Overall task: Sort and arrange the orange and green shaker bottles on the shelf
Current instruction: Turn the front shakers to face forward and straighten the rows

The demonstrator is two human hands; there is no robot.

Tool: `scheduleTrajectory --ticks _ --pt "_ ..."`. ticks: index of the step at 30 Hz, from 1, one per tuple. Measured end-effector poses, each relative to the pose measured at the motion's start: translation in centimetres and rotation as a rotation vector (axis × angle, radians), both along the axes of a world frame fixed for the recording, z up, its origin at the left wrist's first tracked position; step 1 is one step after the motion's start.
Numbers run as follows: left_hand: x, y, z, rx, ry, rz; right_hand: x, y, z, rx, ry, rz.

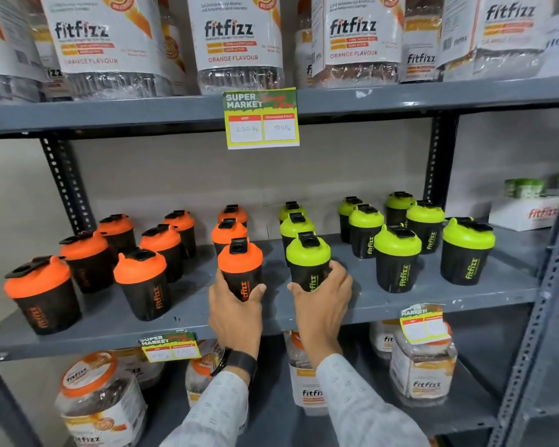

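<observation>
Black shaker bottles stand on the grey middle shelf (368, 303). Several with orange lids fill the left half, several with green lids the right half. My left hand (234, 312) grips the front orange-lidded shaker (240, 264) of the middle column. My right hand (323, 301) grips the front green-lidded shaker (308, 258) beside it. Both bottles stand upright on the shelf, a hand's width apart. Two more orange shakers (229, 232) line up behind the left one, two green shakers (297, 225) behind the right one.
Large fitfizz jars (236, 43) crowd the upper shelf, with a price tag (261, 119) hanging from its edge. More jars (100, 401) sit on the lower shelf. A white fitfizz box (526, 212) rests at the far right. Perforated uprights (65, 185) frame the bay.
</observation>
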State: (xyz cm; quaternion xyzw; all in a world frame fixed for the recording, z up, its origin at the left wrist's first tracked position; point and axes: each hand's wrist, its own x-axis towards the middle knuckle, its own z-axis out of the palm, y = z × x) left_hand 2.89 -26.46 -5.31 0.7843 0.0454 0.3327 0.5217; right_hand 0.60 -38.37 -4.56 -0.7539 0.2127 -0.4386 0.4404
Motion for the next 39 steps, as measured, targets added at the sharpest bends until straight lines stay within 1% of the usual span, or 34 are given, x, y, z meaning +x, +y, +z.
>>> scheduleTrajectory --ticks 4,9,16,39 --pt "-0.8 -0.3 0.3 -0.015 -0.010 0.033 -0.4 0.0 -0.1 -0.043 0.003 0.003" --pt "-0.8 -0.9 0.8 -0.044 -0.026 0.075 -0.3 -0.4 -0.2 0.004 0.000 0.046" --pt "-0.4 0.5 0.6 -0.025 -0.044 0.109 -0.5 0.1 0.0 0.023 -0.002 0.064" --pt "-0.4 1.4 0.2 0.037 -0.035 0.075 -0.6 0.4 0.0 0.022 0.009 0.069"
